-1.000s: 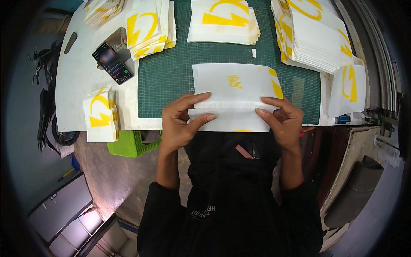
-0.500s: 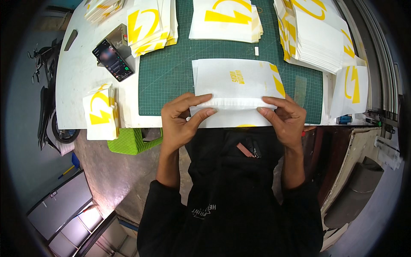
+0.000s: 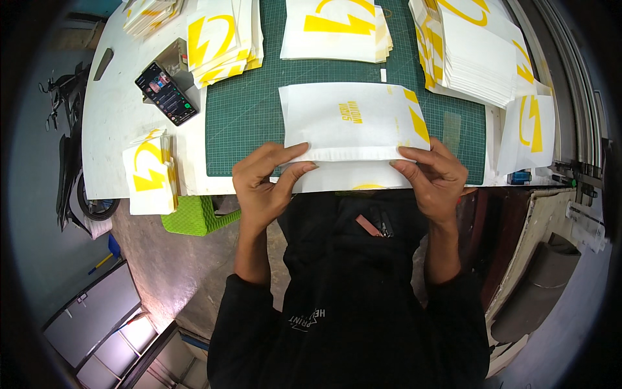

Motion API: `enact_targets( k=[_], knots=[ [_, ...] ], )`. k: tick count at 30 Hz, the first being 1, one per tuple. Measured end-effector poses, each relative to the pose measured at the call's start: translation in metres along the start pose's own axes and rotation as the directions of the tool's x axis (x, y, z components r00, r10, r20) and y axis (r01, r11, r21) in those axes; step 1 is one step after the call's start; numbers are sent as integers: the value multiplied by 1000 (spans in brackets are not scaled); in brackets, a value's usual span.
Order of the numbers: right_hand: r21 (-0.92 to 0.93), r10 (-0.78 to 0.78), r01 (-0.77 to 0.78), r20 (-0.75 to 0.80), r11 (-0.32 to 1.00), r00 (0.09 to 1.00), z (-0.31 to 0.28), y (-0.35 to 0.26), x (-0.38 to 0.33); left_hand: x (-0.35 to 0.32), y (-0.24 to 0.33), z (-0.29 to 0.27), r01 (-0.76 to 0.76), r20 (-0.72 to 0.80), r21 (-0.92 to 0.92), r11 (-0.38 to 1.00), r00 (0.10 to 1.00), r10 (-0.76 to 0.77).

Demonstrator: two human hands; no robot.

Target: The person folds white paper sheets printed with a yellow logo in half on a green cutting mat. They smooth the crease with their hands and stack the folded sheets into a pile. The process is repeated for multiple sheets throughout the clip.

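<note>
Between my hands is a white printed paper sheet [image 3: 330, 117] with yellow marks, lying over the front of the green cutting mat [image 3: 253, 129]. A narrow folded strip runs across it, and a flap below hangs toward the table's front edge. My left hand [image 3: 265, 181] pinches the left end of the fold between thumb and forefinger. At the right end, my right hand [image 3: 431, 178] pinches the fold the same way. Both thumbs sit just under the strip, forefingers on top.
Stacks of white-and-yellow printed paper lie at the back left [image 3: 223, 42], back middle [image 3: 334, 32] and right [image 3: 473, 55]. A smaller stack [image 3: 149, 172] overhangs the left front edge. A phone [image 3: 165, 93] leans on a box. Under the table is a green basket [image 3: 191, 216].
My hands have moved apart along the fold, the left one sliding further toward the sheet's left end. The sheet has shifted slightly left and away from me.
</note>
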State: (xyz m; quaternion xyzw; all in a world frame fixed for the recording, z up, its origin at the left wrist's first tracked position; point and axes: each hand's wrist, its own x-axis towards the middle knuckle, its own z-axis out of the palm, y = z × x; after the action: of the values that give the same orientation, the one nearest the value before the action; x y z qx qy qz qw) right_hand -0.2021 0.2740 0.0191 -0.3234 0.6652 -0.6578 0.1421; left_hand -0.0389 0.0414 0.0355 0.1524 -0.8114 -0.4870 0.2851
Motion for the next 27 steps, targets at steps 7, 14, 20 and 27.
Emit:
enact_targets(
  k=[7,14,20,27],
  knots=[
    [-56,-40,39,-33,998,999,1,5,-2,1,3,1,-16,21,60,998,1000,14],
    [-289,-101,67,-104,955,989,0,5,0,5,7,0,-41,33,159,987,999,36],
    [-482,-234,183,-47,857,971,-4,-4,10,9,8,-1,-40,42,139,990,999,34],
    [-181,-71,75,28,981,997,-7,-1,11,7,4,-2,-25,99,82,996,995,17]
  ],
)
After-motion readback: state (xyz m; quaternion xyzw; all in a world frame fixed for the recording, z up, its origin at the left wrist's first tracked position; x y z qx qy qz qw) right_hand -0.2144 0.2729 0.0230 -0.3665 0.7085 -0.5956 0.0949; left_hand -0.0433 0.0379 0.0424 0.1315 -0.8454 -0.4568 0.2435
